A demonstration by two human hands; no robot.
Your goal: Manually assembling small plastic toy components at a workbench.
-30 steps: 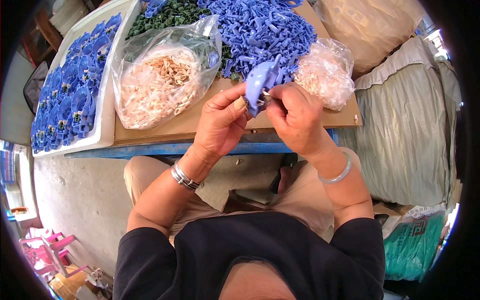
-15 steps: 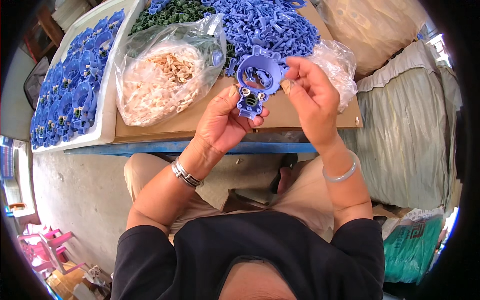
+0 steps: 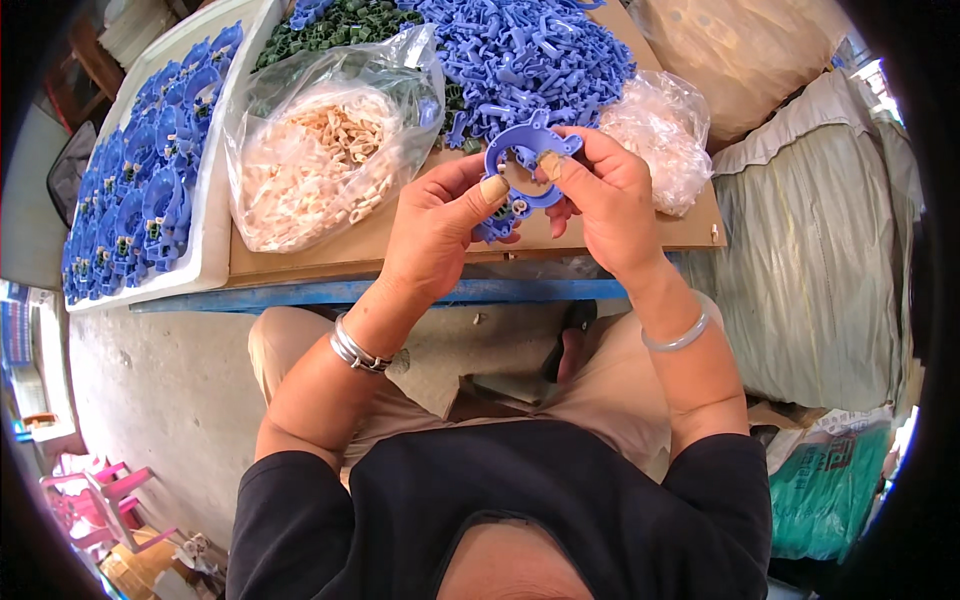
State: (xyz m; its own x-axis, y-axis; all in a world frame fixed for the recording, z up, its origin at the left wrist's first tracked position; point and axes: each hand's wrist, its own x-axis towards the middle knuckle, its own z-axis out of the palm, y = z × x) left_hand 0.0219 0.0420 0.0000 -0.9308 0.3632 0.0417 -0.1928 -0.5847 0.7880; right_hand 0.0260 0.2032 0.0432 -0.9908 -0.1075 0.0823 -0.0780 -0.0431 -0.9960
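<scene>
Between my two hands, above the near edge of the table, is a blue plastic ring part (image 3: 507,137) with a small bracket at its lower end. My left hand (image 3: 440,220) pinches its lower left side, thumb on the ring, partly covering the bracket. On the right side my right hand (image 3: 610,195) grips the ring, its thumb laid across the inner rim. Whether a small piece sits under that thumb is hidden. Just beyond lies a heap of loose blue plastic pieces (image 3: 530,60). An open clear bag of small cream-coloured pieces (image 3: 345,150) stands left of my hands.
At the far left a white tray (image 3: 215,235) carries several rows of blue assemblies. Dark green pieces (image 3: 335,35) lie behind the bag. A second clear bag (image 3: 660,140) sits to the right on the cardboard-covered tabletop (image 3: 300,265). Large sacks (image 3: 800,250) stand beside the table.
The ring part has tilted and turned between my hands. My right hand has moved left from beside it onto the ring, and my left thumb has shifted up onto its side.
</scene>
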